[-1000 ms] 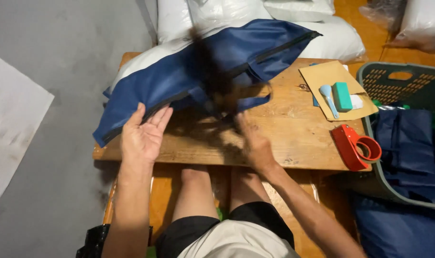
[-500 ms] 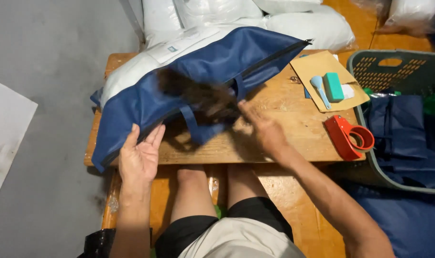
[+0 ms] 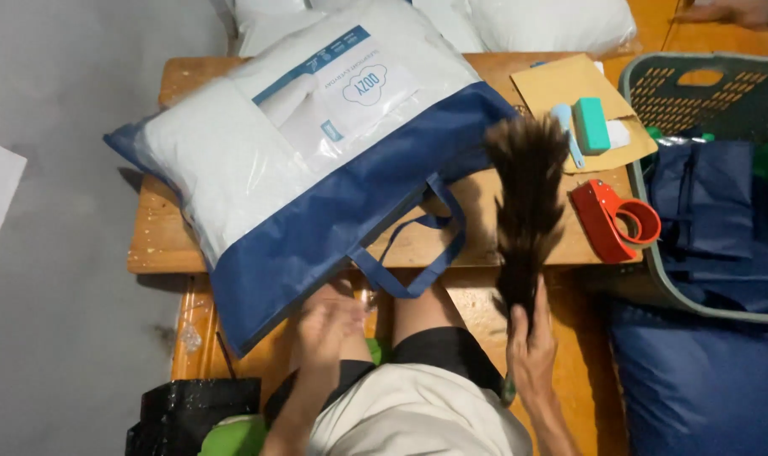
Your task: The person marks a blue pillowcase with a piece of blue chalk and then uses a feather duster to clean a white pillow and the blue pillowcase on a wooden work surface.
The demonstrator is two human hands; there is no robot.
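Dark brown bristles: that's a feather duster, long axis running straight away from the right hand, head fanned out over the bench edge
Right hand: fingers clamped round the duster's handle, low by the knee
Left hand: blurry, looks loosely open, holding nothing, right under the bag's handle loop
Pillow bag: blue and white, up and left of both hands, left hand nearer
Tape dispenser: red, just right of the duster
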